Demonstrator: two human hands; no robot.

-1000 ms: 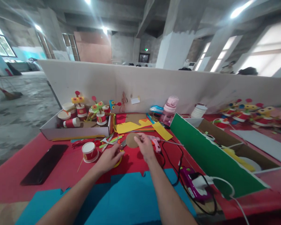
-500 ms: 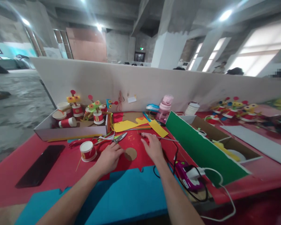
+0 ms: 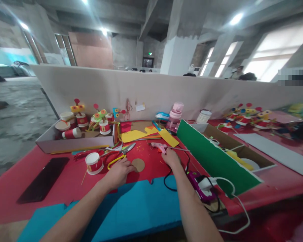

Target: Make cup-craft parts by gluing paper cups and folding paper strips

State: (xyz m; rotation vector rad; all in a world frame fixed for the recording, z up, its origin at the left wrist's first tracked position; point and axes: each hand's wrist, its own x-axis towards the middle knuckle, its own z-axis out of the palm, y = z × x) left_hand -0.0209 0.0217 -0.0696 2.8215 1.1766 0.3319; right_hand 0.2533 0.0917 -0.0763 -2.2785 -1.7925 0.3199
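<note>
Brown round cardboard disc [image 3: 138,165]: it lies flat on the red-covered desk [image 3: 154,166]; I count all hours from this disc.
Left hand [image 3: 119,173]: at 8 o'clock, just beside the disc; its fingers are loosely bent, with nothing visible gripped, and their tips reach the disc's left edge. Whether they touch it, I cannot tell.
Right hand [image 3: 171,158]: near 3 o'clock; its fingers are closed around the handle of a pale pink plastic glue gun [image 3: 157,145].
Glue gun nozzle: near 2 o'clock, directed toward 9 o'clock.
Yellow-handled metal scissors [image 3: 124,153]: at 10 o'clock, near the left hand.
Red and white paper cup [image 3: 94,163]: standing at 9 o'clock.
Flat blue sheet [image 3: 143,205]: at 6 o'clock.
Purple plastic power strip [image 3: 195,180]: between 3 and 4 o'clock.
Writing: between 9 and 10 o'clock, a low white cardboard box [image 3: 75,145] carries cup figures [image 3: 105,127]; one has a yellow label, its marks too small for reading.
</note>
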